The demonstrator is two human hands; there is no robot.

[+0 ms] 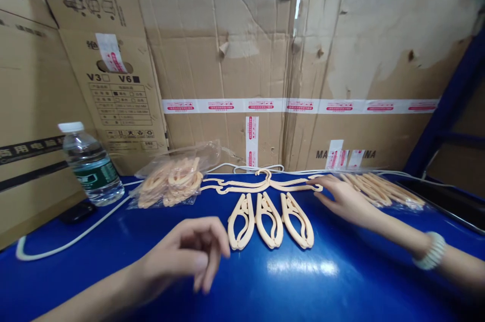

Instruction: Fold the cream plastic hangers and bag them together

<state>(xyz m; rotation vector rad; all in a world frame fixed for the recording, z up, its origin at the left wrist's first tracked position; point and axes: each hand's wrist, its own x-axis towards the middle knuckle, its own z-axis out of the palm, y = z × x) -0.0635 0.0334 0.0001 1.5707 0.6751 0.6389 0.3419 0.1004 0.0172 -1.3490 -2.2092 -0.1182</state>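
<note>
Three cream plastic clips [270, 220] lie side by side on the blue table [303, 281], just below a cream hanger frame [261, 184]. My left hand [189, 256] hovers to the left of the clips, fingers loosely curled and apart, holding nothing. My right hand [343, 199] lies flat with fingers stretched out, its fingertips touching the right end of the hanger frame. A beaded bracelet [430, 250] is on my right wrist.
A clear bag of cream clips [172, 180] lies at the left, a water bottle [91, 163] beyond it. More cream parts in plastic [382, 189] sit at the right. A white cable [76, 238] crosses the table. Cardboard sheets [235, 59] wall off the back.
</note>
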